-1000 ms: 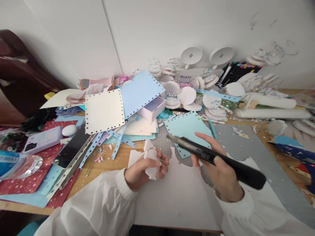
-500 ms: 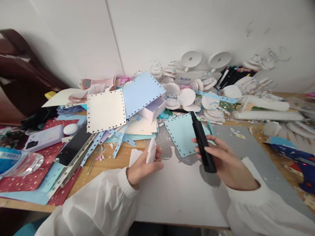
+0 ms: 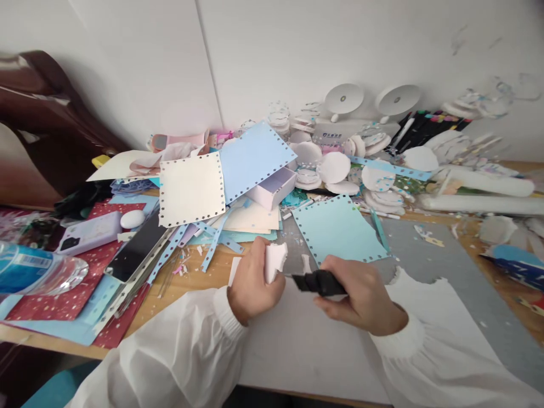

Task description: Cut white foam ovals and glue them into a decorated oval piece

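My left hand (image 3: pixel 257 283) is closed around a small white piece (image 3: pixel 275 262) with a ragged edge, held upright. My right hand (image 3: pixel 361 294) grips a thick black pen-like tool (image 3: pixel 321 282); its stepped, narrow end points left at the white piece, with a small gap between them. What kind of tool it is I cannot make out. Below both hands lies a large white sheet (image 3: pixel 310 345) with a torn-looking far edge. Just beyond my right hand, a teal card (image 3: pixel 340 229) with punched edges rests on the grey mat (image 3: pixel 419 243).
Cream card (image 3: pixel 191 190) and blue card (image 3: pixel 255 161) lean on a lilac box (image 3: pixel 274 190). White discs (image 3: pixel 335 168) crowd the back by the wall. At left are a phone (image 3: pixel 138 249), a lilac case (image 3: pixel 91 231) and a plastic bottle (image 3: pixel 38 269). Black markers (image 3: pixel 419 133) stand back right.
My right hand has swung the black tool from upright to nearly level and brought it left, close to the white piece. My left hand has turned, showing more of the piece. The view has shifted slightly.
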`<state>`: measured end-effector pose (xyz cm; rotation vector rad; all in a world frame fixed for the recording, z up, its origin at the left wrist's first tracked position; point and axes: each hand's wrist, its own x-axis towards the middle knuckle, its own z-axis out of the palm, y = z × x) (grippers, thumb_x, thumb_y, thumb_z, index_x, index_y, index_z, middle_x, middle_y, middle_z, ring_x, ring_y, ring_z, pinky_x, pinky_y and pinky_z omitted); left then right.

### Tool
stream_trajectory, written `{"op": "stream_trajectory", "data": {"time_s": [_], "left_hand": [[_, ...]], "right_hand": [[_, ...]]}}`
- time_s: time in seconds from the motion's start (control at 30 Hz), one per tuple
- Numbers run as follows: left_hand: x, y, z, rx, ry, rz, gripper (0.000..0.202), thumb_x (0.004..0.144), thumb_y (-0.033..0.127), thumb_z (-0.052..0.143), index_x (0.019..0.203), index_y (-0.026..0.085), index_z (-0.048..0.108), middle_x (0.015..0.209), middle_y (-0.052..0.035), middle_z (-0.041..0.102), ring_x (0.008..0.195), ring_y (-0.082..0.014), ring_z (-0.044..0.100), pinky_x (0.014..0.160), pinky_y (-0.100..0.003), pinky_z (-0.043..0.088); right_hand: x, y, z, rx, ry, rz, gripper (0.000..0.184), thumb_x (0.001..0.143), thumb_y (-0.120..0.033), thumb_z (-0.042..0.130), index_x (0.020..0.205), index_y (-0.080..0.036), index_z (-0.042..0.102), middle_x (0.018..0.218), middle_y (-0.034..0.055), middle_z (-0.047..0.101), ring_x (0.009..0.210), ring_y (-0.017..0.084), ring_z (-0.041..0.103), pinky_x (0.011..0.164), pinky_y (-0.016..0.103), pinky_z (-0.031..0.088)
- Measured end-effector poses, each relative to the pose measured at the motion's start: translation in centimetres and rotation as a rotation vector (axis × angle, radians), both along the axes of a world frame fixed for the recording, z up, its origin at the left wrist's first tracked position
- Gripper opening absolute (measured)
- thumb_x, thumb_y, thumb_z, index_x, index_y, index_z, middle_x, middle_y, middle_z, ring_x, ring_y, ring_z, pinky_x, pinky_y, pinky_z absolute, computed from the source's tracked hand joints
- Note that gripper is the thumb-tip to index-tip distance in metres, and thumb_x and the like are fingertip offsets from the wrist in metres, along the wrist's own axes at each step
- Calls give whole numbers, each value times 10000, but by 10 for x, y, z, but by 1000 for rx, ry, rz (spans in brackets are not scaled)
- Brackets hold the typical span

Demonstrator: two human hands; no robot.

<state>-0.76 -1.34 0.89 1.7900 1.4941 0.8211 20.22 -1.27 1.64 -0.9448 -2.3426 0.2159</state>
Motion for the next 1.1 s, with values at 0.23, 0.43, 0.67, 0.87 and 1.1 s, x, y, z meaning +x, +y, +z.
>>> {"op": "stream_trajectory", "data": {"time_s": [0.23,0.43,0.67,0.87,1.1], "left_hand": [[8,-13,0,21,-138,-161,325,657,203,505,934,207,335,719,11,479,608,-175,472,546,-283,314],[9,-17,-2,57,-159,-201,305,690,192,478,951,205,321,699,15,449,595,-171,463,537,-283,313],[9,-18,-3,60,-70,-186,332,696,238,489,985,192,331,697,-2,459,592,-188,477,548,-312,338],[8,-20,-2,65,-29,-200,366,696,252,485,1019,175,329,735,-31,488,614,-209,499,560,-333,359],[8,-21,0,20,-54,-208,318,712,252,470,993,179,340,756,-33,470,636,-204,484,594,-345,356]], "right_hand": [[-7,-9,-5,63,-91,98,320,952,-426,343,885,-161,507,680,47,604,572,172,566,522,283,394],[-7,-13,-6,7,-65,94,276,947,-390,355,949,-156,501,691,42,622,557,176,576,513,292,393],[-8,-14,-8,29,-83,84,297,937,-404,360,896,-157,520,660,47,612,538,181,567,494,299,375],[-10,-15,-7,38,-79,71,312,933,-396,363,867,-155,549,657,54,621,539,175,572,494,294,386],[-10,-16,-10,47,-59,49,271,899,-377,420,829,-159,564,647,56,626,527,173,565,470,297,378]]}}
